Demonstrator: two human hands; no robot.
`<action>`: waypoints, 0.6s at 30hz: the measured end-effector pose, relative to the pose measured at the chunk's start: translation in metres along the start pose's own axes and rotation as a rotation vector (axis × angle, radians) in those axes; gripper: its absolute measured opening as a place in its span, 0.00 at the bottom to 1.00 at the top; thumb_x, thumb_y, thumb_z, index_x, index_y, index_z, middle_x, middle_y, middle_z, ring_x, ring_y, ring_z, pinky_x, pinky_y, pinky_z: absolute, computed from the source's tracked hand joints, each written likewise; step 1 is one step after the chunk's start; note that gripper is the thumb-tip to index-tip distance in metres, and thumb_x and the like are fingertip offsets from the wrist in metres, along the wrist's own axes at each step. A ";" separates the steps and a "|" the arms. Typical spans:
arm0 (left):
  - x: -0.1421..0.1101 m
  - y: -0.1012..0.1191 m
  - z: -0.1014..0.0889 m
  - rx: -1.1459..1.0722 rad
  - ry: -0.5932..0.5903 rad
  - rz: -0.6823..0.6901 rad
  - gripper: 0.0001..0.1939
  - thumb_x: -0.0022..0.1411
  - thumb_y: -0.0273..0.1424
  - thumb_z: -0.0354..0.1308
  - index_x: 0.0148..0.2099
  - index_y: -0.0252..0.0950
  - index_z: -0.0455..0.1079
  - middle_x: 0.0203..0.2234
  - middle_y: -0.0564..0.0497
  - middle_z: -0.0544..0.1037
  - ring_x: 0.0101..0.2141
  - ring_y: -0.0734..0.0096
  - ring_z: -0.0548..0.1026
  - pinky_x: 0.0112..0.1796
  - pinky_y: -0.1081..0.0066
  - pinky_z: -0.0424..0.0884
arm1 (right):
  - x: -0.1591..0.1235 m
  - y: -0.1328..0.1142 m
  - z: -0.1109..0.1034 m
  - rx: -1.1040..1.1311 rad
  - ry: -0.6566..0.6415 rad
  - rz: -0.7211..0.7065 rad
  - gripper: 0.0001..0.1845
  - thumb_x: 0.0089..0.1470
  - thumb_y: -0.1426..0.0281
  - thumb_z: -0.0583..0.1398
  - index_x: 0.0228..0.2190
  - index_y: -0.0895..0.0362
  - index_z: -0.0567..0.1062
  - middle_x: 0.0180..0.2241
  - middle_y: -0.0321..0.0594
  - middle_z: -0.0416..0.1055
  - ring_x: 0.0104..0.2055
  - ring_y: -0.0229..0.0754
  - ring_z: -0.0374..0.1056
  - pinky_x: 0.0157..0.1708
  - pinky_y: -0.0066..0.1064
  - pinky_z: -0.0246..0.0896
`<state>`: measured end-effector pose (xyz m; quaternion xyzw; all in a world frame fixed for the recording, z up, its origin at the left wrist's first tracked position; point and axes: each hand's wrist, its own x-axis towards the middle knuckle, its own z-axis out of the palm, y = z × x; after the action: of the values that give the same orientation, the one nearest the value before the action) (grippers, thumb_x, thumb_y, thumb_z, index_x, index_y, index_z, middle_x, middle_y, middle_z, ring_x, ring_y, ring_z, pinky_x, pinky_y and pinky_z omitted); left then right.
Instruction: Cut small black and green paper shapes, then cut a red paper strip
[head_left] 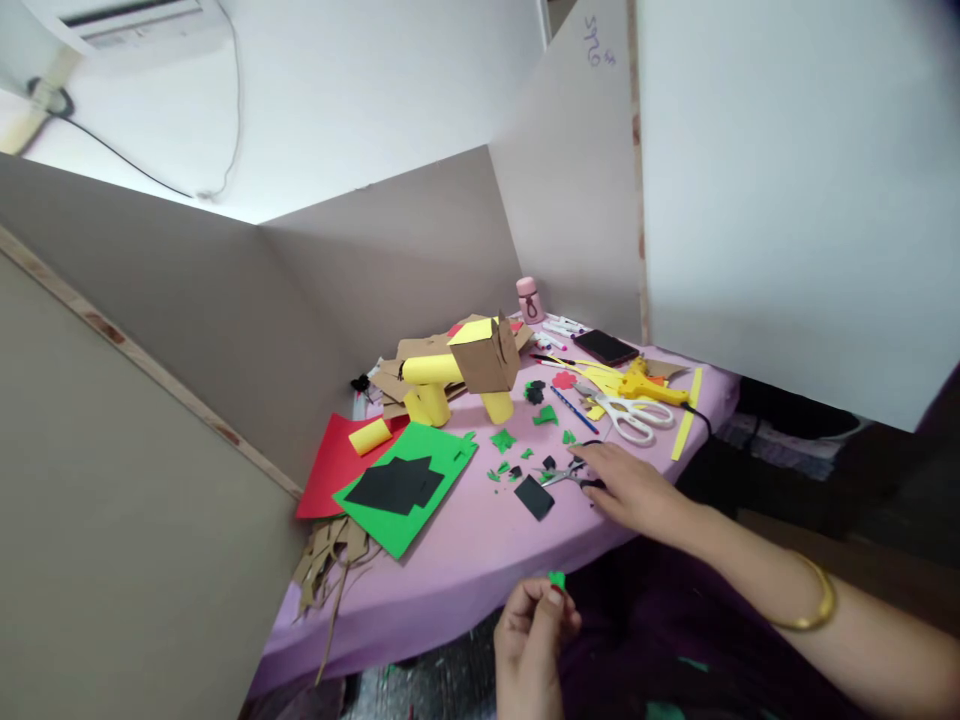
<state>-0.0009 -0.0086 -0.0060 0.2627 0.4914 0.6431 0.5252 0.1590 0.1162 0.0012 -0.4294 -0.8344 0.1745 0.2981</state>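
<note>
My left hand (534, 640) is closed in a pinch near the table's front edge, with a small green paper piece (556, 579) between thumb and fingers. Over the table, my right hand (634, 488) reaches out with its fingers apart at the black handles of small scissors (566, 473); whether it touches them is unclear. Beside the blades lies a black paper rectangle (535, 497). Green and black scraps are scattered around, among them a green cutout (503, 440). Behind them stands a figure of yellow paper tubes with a cardboard box (486, 362) at one end.
On the right lie white-handled scissors (634, 416), a yellow glue gun (643, 384), a blue pencil (574, 410) and a phone (604, 347). Green sheet (405, 533) and red sheet (321, 470) lie left, near cardboard scraps (322, 560). A pink bottle (529, 302) stands behind; grey panels enclose the table.
</note>
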 end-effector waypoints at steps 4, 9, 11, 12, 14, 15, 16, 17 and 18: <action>-0.002 0.004 0.005 -0.127 0.048 -0.078 0.16 0.33 0.37 0.74 0.20 0.32 0.73 0.16 0.53 0.73 0.20 0.78 0.69 0.24 0.79 0.68 | 0.025 0.025 -0.006 -0.067 -0.135 -0.030 0.29 0.41 0.82 0.57 0.49 0.65 0.69 0.43 0.56 0.70 0.48 0.58 0.62 0.49 0.47 0.54; -0.003 0.006 0.006 -0.121 0.088 -0.070 0.17 0.30 0.36 0.75 0.21 0.31 0.74 0.16 0.53 0.75 0.18 0.80 0.70 0.22 0.81 0.68 | 0.028 0.027 -0.011 0.042 -0.182 0.019 0.26 0.39 0.79 0.59 0.45 0.61 0.72 0.38 0.51 0.71 0.46 0.58 0.62 0.48 0.45 0.51; -0.002 0.006 0.005 -0.130 0.103 -0.088 0.17 0.30 0.36 0.75 0.21 0.31 0.74 0.15 0.54 0.74 0.17 0.82 0.69 0.21 0.82 0.68 | 0.023 0.027 -0.015 0.158 -0.180 0.069 0.24 0.40 0.76 0.60 0.44 0.59 0.73 0.37 0.48 0.71 0.45 0.57 0.63 0.46 0.43 0.52; -0.001 0.006 0.004 -0.137 0.109 -0.098 0.18 0.29 0.36 0.75 0.21 0.31 0.74 0.14 0.54 0.74 0.16 0.82 0.69 0.20 0.82 0.68 | 0.020 0.027 -0.016 0.230 -0.180 0.101 0.22 0.42 0.74 0.61 0.44 0.59 0.73 0.35 0.46 0.71 0.43 0.54 0.64 0.45 0.42 0.54; 0.000 0.006 0.003 -0.148 0.109 -0.105 0.18 0.30 0.36 0.75 0.21 0.31 0.74 0.14 0.55 0.74 0.15 0.82 0.69 0.19 0.82 0.67 | 0.012 0.027 -0.016 0.403 -0.185 0.179 0.20 0.48 0.68 0.58 0.45 0.57 0.71 0.32 0.41 0.70 0.37 0.49 0.66 0.39 0.38 0.58; 0.000 0.006 0.003 -0.150 0.102 -0.100 0.18 0.30 0.36 0.75 0.21 0.31 0.73 0.14 0.55 0.73 0.15 0.83 0.68 0.19 0.82 0.67 | 0.008 0.027 -0.015 0.502 -0.191 0.222 0.19 0.51 0.65 0.56 0.46 0.57 0.70 0.30 0.40 0.70 0.34 0.46 0.66 0.35 0.35 0.59; 0.001 0.005 0.003 -0.151 0.095 -0.091 0.18 0.31 0.36 0.75 0.20 0.31 0.72 0.14 0.55 0.73 0.15 0.83 0.68 0.18 0.83 0.67 | 0.005 0.027 -0.012 0.605 -0.199 0.264 0.19 0.54 0.62 0.54 0.46 0.57 0.69 0.30 0.39 0.70 0.31 0.44 0.66 0.32 0.33 0.60; 0.001 0.004 0.003 -0.152 0.088 -0.083 0.18 0.31 0.36 0.75 0.20 0.30 0.72 0.14 0.55 0.73 0.15 0.83 0.67 0.18 0.83 0.66 | 0.002 0.026 -0.010 0.709 -0.208 0.302 0.20 0.56 0.59 0.52 0.45 0.57 0.69 0.29 0.39 0.69 0.29 0.41 0.66 0.30 0.31 0.60; 0.002 0.003 0.004 -0.155 0.086 -0.078 0.18 0.31 0.36 0.75 0.20 0.30 0.72 0.14 0.55 0.72 0.15 0.83 0.67 0.18 0.83 0.66 | 0.000 0.026 -0.006 0.811 -0.219 0.334 0.21 0.57 0.57 0.51 0.44 0.58 0.69 0.30 0.39 0.69 0.28 0.40 0.67 0.28 0.30 0.60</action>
<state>0.0004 -0.0057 -0.0019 0.1740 0.4722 0.6692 0.5468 0.1793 0.1311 -0.0087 -0.3859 -0.6445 0.5773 0.3199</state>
